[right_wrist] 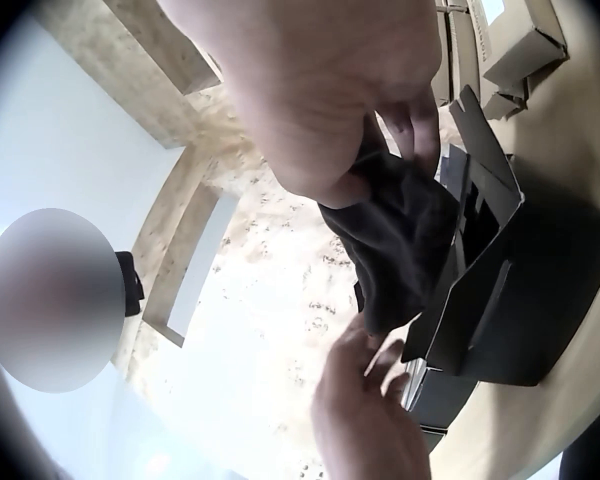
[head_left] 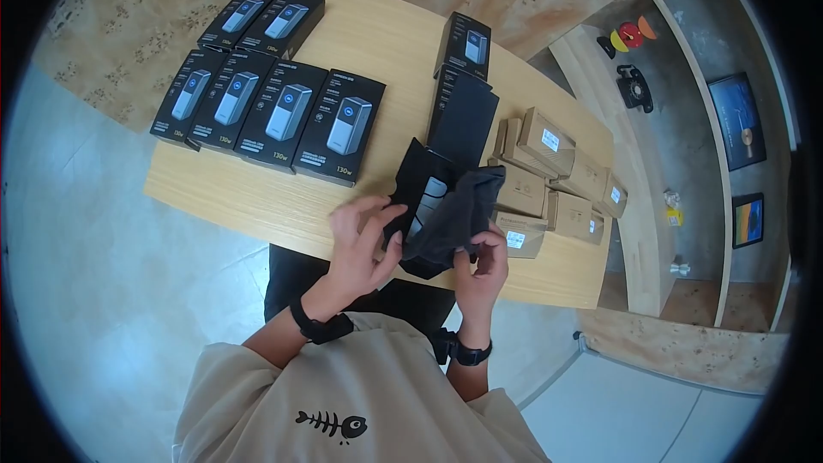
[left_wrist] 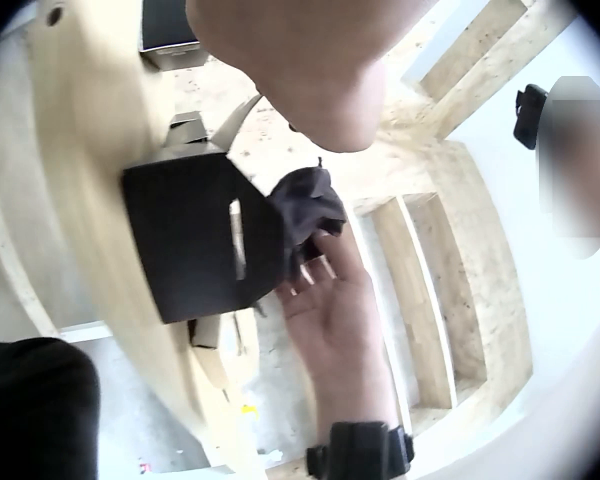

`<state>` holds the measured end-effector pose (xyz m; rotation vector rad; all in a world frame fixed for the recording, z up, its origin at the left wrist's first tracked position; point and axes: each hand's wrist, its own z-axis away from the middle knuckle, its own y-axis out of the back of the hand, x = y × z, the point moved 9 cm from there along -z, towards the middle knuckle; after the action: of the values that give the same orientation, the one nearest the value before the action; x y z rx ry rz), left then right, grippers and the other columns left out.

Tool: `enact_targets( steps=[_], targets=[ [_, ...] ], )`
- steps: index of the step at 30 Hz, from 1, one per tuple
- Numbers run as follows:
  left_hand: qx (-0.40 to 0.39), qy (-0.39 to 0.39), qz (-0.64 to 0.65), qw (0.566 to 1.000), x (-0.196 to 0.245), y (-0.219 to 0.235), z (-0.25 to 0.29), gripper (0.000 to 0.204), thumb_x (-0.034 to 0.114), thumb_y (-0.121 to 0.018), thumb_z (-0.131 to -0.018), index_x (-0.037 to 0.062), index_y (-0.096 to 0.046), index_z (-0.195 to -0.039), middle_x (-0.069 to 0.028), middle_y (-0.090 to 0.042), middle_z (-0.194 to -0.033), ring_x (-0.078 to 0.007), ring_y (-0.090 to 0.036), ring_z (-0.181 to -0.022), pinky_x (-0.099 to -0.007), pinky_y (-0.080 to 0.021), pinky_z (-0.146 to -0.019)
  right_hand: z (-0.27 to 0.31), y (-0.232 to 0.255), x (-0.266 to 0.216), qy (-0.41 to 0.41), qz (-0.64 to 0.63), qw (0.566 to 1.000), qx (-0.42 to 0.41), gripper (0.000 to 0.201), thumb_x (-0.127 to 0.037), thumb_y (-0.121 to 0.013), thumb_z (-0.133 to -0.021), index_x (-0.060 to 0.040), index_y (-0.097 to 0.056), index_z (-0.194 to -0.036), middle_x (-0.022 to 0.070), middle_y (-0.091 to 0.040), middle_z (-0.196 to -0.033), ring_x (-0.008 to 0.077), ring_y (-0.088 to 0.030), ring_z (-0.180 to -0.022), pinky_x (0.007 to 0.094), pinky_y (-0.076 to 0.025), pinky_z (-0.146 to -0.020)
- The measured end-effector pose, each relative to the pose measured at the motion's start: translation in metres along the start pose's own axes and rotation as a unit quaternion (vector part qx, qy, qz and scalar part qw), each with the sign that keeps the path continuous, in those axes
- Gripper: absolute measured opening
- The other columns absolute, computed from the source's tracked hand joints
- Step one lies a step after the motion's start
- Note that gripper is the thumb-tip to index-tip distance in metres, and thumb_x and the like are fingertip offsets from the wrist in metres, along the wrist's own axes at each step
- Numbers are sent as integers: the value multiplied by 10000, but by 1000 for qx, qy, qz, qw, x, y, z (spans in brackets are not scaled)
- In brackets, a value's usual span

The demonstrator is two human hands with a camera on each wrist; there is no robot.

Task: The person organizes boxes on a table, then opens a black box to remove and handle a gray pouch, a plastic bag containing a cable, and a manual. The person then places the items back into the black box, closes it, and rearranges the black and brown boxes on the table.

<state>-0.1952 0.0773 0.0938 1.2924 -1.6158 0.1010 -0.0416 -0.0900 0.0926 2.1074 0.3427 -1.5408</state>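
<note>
Both hands are at work close to each other, but apart, over the near edge of the table. Right hand pinches a dark cloth between thumb and fingers. Left hand has its fingers bent at the side of the open black box; whether it pinches something there, I cannot tell.

Largest of the things is a wooden shelf, which stands along the right side of the room. Next comes the pale wooden table. On its left part, six black boxes stand in two rows, four in the nearer row and two behind, each printed with a picture of a silver device. More to the right stand two further black boxes, one behind the other, and a plain dark panel covers part of the nearer one. At the right end lie several brown cartons, some stacked, some with white labels.

Open and tilted, the single black box is just before the person, left of the cartons. The cloth hangs partly over it, between the hands. On the shelf is a black telephone. Smallest, a pale object shows inside the open box, beside the cloth.
</note>
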Motion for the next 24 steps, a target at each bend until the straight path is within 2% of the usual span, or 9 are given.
enact_targets(
  steps=[4, 7, 9, 10, 12, 15, 19, 21, 24],
  targets=[
    [12, -44, -38, 998, 27, 19, -30, 515, 98, -736, -863, 52, -641, -1367, -182, -565, -1378, -374, -511, -1272, -454, -403, -1075, 6, -16, -1, -12, 9, 999, -32, 311, 102, -704, -845, -48, -623, -1104, 180, -603, -1398, 249, -678, -1160, 379, -552, -934],
    [-11, -22, 130, 991, 30, 19, -45, 593, 104, -769, -873, 45, -581, -1432, -177, -572, -1364, -337, -556, -1226, -405, -439, -1035, 9, -23, -20, 65, 147, 985, -59, 290, 71, -751, -801, -54, -664, -1048, 211, -636, -1367, 328, -697, -1171, 393, -559, -949],
    [-62, 89, 269, 957, 19, 8, -49, 617, 86, -772, -912, 34, -527, -1476, -141, -582, -1354, -261, -576, -1208, -363, -454, -1013, 10, -27, -32, 86, 143, 984, -58, 289, 62, -757, -779, -52, -671, -1031, 206, -651, -1334, 297, -698, -1139, 372, -552, -944],
    [-62, 88, 269, 957, 18, 5, -49, 617, 86, -772, -912, 34, -527, -1476, -141, -582, -1354, -261, -576, -1208, -363, -454, -1013, 11, -28, -38, 107, 141, 983, -56, 289, 52, -763, -757, -49, -678, -1014, 201, -666, -1301, 267, -698, -1108, 351, -545, -939],
    [-44, 163, 383, 908, 4, -6, -44, 489, 59, -729, -969, 14, -562, -1426, -98, -614, -1298, -171, -583, -1171, -336, -465, -988, 12, -28, -39, 111, 135, 983, -56, 286, 42, -770, -756, -51, -685, -1013, 205, -667, -1296, 287, -700, -1103, 362, -545, -946],
    [-96, 177, 386, 900, -4, -19, -34, 314, 36, -695, -1001, 0, -617, -1303, -64, -682, -1154, -114, -613, -1036, -286, -485, -926, 13, -28, -41, 117, 133, 982, -64, 289, 25, -790, -765, -56, -688, -1024, 207, -665, -1307, 338, -702, -1122, 390, -552, -959],
    [-40, 146, 361, 920, -4, -8, -33, 207, 7, -652, -1017, 3, -638, -1224, -36, -690, -1069, -93, -618, -1005, -269, -485, -904, 10, -34, -58, 135, 132, 979, -83, 287, 29, -787, -788, -48, -681, -1043, 197, -663, -1310, 363, -701, -1138, 408, -559, -962],
    [-34, 209, 449, 868, -11, -7, -29, 179, -6, -621, -1030, 10, -638, -1208, -16, -665, -1057, -77, -605, -1021, -252, -484, -901, 9, -35, -63, 139, 127, 978, -87, 278, 28, -783, -797, -42, -678, -1045, 197, -663, -1303, 359, -703, -1131, 407, -559, -960],
    [8, 195, 451, 871, -5, 18, -34, 153, -12, -606, -1038, 9, -638, -1186, -5, -650, -1038, -64, -597, -1017, -232, -488, -890, 9, -37, -62, 132, 97, 980, -110, 278, 18, -779, -814, -34, -673, -1066, 199, -663, -1291, 350, -706, -1115, 402, -558, -958]
  ],
)
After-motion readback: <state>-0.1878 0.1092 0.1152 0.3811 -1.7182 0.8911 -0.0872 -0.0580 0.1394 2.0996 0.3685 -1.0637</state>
